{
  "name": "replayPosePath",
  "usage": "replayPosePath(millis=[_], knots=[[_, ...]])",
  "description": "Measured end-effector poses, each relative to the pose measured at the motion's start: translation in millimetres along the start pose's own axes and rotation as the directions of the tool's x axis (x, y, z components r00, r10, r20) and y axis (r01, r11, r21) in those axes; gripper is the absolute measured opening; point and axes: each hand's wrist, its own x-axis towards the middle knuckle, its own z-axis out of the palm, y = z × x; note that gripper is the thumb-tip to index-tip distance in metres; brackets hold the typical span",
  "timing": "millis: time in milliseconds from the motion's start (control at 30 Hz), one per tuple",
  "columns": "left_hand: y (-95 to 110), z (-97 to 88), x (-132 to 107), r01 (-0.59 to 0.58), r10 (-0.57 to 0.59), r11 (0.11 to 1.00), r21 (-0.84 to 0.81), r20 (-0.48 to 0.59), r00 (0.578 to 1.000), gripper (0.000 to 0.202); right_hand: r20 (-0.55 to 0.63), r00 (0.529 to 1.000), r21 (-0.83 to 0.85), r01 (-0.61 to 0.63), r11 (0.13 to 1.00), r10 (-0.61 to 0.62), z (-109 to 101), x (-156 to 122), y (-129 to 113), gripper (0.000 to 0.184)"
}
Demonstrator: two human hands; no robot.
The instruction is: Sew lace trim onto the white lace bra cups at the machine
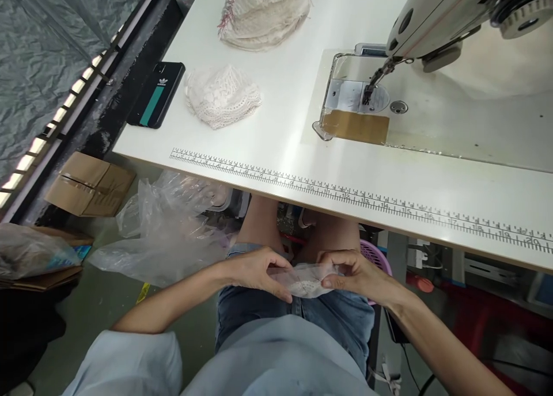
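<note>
Over my lap, in front of the table edge, a small piece of sheer white fabric (306, 282) with a lace-like patterned part stretches between my hands. My left hand (261, 274) curves round its left end, thumb below and fingers above. At the right end my right hand (352, 274) pinches the same fabric between thumb and fingers. On the white table (276, 137) lies a pile of white lace pieces (222, 96). Behind it is a larger stack of cream fabric (268, 13) with reddish threads at its edges.
A sewing machine (415, 27) stands at the table's right. A printed ruler (311, 186) runs along the front edge. A dark phone (158, 95) lies at the left corner. Below are a cardboard box (90, 184), clear plastic bags (168, 229) and a pink basket (375, 256).
</note>
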Motion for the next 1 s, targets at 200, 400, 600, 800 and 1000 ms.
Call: replayPosePath(millis=[200,400,600,800,1000], knots=[[-5,2.5,4,-0.127,0.126,0.992,-0.014,-0.069,0.990,0.019,-0.048,0.999,0.026,-0.013,1.000,0.015,0,-5,4,0.016],[-2,0.4,1,-0.033,0.032,0.996,-0.078,-0.022,0.999,0.027,-0.065,0.998,0.034,-0.025,0.999,0.027,-1,-6,5,0.016],[7,1.8,5,-0.029,0.029,0.992,-0.121,0.000,1.000,0.039,-0.087,0.996,0.024,0.015,1.000,-0.013,1,-4,0,0.018],[13,6.8,18,0.013,-0.022,0.995,-0.096,-0.091,0.996,0.038,-0.121,0.993,-0.018,-0.008,1.000,0.006,0,-3,-1,0.025],[8,1.2,16,0.043,-0.055,0.985,-0.168,-0.066,0.996,0.036,-0.098,0.995,-0.048,-0.024,0.999,0.019,-5,-5,-1,0.024]])
